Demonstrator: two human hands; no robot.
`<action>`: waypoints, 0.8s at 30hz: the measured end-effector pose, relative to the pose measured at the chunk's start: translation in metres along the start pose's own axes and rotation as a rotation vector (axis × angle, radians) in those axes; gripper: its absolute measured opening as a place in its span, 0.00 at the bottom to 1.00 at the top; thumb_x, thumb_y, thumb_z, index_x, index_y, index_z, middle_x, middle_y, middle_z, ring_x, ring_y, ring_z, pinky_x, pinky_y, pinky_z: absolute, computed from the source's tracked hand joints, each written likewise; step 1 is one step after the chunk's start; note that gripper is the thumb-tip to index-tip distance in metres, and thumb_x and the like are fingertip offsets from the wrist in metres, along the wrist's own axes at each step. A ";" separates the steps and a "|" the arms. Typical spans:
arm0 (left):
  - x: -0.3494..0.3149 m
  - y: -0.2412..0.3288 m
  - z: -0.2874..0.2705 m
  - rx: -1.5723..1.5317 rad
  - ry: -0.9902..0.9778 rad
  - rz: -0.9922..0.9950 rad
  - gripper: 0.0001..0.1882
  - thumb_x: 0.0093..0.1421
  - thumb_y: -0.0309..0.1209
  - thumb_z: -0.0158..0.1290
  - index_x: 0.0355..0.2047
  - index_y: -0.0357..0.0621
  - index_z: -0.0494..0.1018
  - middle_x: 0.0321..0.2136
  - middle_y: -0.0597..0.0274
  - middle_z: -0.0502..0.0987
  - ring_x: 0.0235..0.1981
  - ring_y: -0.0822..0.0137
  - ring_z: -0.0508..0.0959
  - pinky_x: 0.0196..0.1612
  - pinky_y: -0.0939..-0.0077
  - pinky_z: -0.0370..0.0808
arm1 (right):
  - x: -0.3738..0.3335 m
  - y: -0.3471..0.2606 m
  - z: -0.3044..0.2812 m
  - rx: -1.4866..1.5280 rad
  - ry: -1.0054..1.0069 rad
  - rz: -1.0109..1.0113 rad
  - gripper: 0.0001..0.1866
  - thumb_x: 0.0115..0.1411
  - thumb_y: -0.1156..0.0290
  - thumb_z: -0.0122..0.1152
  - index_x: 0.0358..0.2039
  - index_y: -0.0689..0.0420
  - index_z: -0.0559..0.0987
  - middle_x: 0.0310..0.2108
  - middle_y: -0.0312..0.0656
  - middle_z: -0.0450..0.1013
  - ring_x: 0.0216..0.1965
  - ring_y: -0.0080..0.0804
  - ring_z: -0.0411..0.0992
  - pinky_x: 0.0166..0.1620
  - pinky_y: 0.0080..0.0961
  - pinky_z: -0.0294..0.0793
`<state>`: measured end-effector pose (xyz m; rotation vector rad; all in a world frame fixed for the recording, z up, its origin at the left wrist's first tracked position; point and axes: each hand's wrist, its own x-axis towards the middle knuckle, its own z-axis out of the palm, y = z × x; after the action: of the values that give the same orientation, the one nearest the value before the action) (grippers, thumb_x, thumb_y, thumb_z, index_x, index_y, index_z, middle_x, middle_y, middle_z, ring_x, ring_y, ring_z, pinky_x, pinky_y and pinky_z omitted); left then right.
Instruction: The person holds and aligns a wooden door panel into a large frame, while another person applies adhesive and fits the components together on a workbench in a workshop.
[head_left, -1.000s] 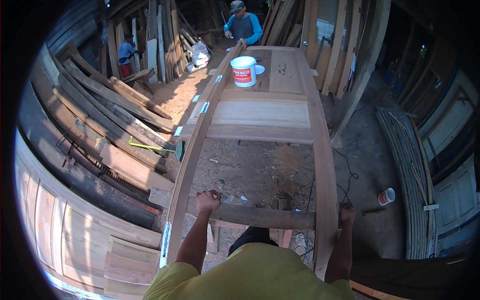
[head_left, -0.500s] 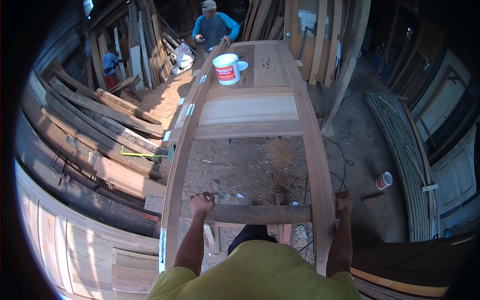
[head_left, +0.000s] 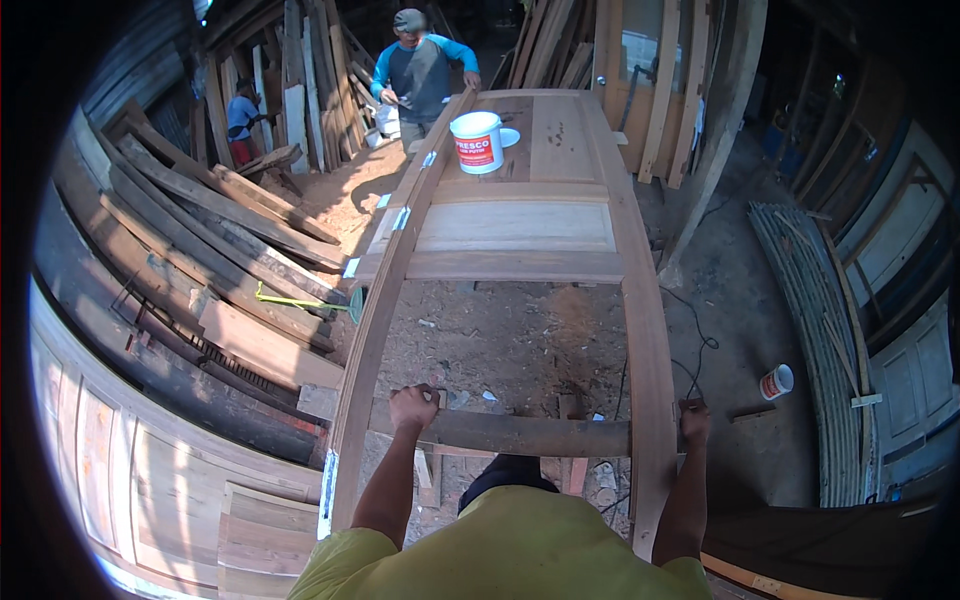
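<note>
A long wooden door frame (head_left: 650, 345) stretches away in front of me, with panels in its far part and an open lower section. A dark crossbar (head_left: 530, 436) spans that opening. My left hand (head_left: 413, 406) is closed over the crossbar near its left end, fingers curled on its far side. At the outer edge of the right upright, my right hand (head_left: 694, 420) is closed, its fingertips partly hidden. A white bucket (head_left: 478, 145) with a red label stands on the far panels, beside a round white lid (head_left: 510, 137).
Beyond the far end stands another person (head_left: 418, 75), one hand on the frame's far left corner. Stacked planks (head_left: 230, 230) lie at left, above a panelled door (head_left: 180, 500). A small tub (head_left: 776, 381) and a black cable (head_left: 705, 345) lie on the right floor, near corrugated sheets (head_left: 805, 330).
The whole view has shifted slightly right and down. The other person has straightened and moved a little, one hand still at the frame. Both my hands keep their places.
</note>
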<state>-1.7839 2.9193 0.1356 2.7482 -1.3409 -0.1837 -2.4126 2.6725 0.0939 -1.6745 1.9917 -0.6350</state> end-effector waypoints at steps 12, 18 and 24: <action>-0.003 0.005 -0.007 -0.021 -0.020 -0.019 0.21 0.67 0.53 0.52 0.42 0.62 0.91 0.38 0.50 0.90 0.45 0.53 0.90 0.63 0.54 0.76 | 0.023 0.041 0.022 0.082 0.034 -0.026 0.18 0.64 0.57 0.69 0.42 0.59 0.88 0.40 0.60 0.85 0.46 0.58 0.85 0.50 0.48 0.81; -0.010 0.004 -0.018 -0.015 -0.066 -0.021 0.22 0.68 0.53 0.50 0.45 0.60 0.90 0.40 0.50 0.90 0.45 0.54 0.90 0.64 0.54 0.75 | 0.021 0.034 0.021 0.070 0.052 -0.086 0.18 0.64 0.58 0.66 0.41 0.61 0.87 0.39 0.59 0.85 0.45 0.55 0.85 0.49 0.47 0.80; -0.008 0.008 -0.020 -0.022 -0.087 -0.042 0.24 0.68 0.53 0.50 0.46 0.57 0.90 0.40 0.49 0.90 0.46 0.53 0.90 0.65 0.53 0.75 | 0.037 0.063 0.034 0.003 0.100 -0.209 0.19 0.64 0.56 0.67 0.42 0.62 0.87 0.39 0.60 0.85 0.44 0.56 0.85 0.49 0.49 0.80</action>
<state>-1.7921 2.9208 0.1573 2.7818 -1.2933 -0.3222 -2.4465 2.6442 0.0268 -1.8999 1.8956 -0.8094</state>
